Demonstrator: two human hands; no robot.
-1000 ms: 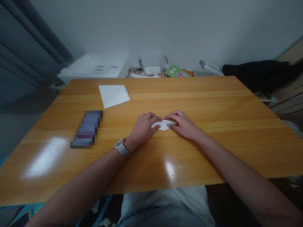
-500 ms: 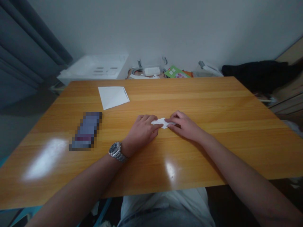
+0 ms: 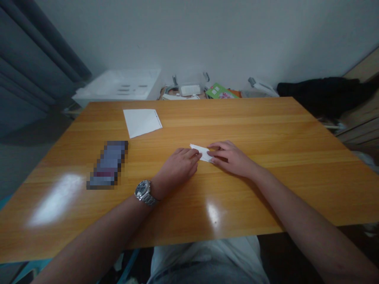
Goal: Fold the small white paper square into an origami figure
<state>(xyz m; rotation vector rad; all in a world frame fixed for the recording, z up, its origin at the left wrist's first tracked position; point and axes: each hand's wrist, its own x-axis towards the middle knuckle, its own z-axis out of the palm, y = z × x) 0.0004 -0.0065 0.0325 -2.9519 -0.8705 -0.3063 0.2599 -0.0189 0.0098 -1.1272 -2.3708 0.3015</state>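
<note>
A small folded white paper (image 3: 201,152) lies near the middle of the wooden table (image 3: 266,130). My left hand (image 3: 177,167), with a metal watch on its wrist, has its fingers curled and its fingertips at the paper's left end. My right hand (image 3: 231,157) presses its stretched fingers down on the paper's right part and covers some of it.
A white sheet of paper (image 3: 142,121) lies at the far left of the table. A blurred dark phone-like object (image 3: 108,163) rests left of my hands. Behind the table stand a white box (image 3: 118,85), clutter and a dark cloth (image 3: 322,94).
My left hand has slid back and to the left, uncovering more of the folded paper. The paper now lies flatter and points up-left. My right hand stays on it.
</note>
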